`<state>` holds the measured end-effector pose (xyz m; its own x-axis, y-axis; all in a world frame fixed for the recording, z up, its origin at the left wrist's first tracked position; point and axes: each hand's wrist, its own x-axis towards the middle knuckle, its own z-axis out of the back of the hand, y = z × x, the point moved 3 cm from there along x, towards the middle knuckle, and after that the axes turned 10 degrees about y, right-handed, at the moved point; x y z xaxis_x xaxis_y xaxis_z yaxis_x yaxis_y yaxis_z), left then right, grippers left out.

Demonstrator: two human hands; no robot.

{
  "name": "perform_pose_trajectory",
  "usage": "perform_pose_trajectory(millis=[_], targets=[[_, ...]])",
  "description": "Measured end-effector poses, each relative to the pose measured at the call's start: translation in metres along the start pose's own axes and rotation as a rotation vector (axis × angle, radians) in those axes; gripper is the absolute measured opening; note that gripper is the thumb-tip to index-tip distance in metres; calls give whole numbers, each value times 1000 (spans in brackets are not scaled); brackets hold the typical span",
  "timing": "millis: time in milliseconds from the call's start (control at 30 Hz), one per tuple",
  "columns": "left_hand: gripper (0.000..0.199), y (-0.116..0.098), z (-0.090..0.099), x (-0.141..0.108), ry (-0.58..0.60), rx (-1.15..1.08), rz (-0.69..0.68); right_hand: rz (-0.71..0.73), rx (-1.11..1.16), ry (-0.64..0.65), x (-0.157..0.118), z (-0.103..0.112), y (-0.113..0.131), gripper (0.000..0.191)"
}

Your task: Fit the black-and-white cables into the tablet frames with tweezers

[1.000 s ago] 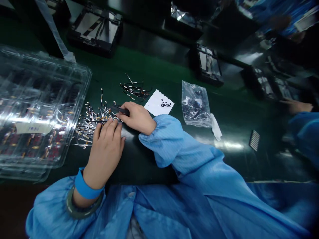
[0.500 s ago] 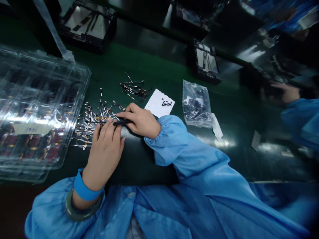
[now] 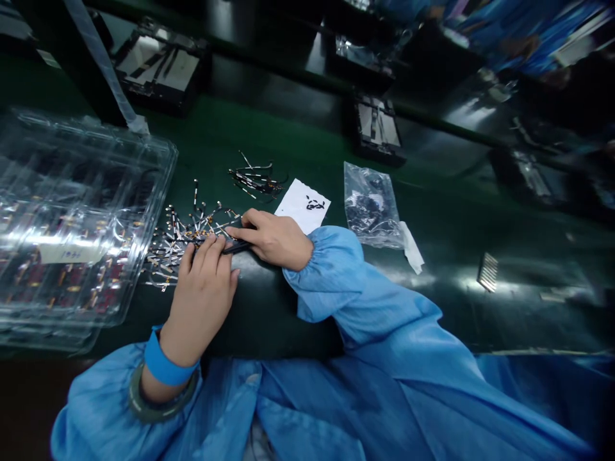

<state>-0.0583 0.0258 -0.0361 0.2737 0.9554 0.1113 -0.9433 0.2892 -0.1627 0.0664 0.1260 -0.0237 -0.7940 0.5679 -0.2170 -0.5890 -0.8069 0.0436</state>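
Heap of thin silver-and-black flexible strips [image 3: 167, 251] on dark-green counter [image 3: 269, 314]. Left hand [image 3: 204, 285]: at heap's near edge, fingertips lowered, seemingly steadying strips; grip cannot be told. Right hand [image 3: 273, 239]: at heap's right edge, closed on slim black pen-like tool [image 3: 236, 247], probably for control.

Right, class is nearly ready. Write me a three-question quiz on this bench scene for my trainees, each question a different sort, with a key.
1. What lies on the white paper?
A) a bracelet
B) black bits
C) a phone

2. True or false: there is a blue band on the wrist of the person's left hand.

3. Fill in: as pictured, most of the loose strips lie to the ____ of the clear tray.

Key: 1. B; 2. True; 3. right
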Motion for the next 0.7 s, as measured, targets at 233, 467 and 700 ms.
perform_pose_trajectory(millis=[233,467,700], targets=[[44,1,-1,-1,-18,14,0,21,21,-21,-4,-7,-2,41],[40,1,-2,0,-53,54,-29,-21,40,7,-4,0,0,43],[38,1,-1,0,-56,74,-26,-62,237,28,-3,-3,-1,49]])
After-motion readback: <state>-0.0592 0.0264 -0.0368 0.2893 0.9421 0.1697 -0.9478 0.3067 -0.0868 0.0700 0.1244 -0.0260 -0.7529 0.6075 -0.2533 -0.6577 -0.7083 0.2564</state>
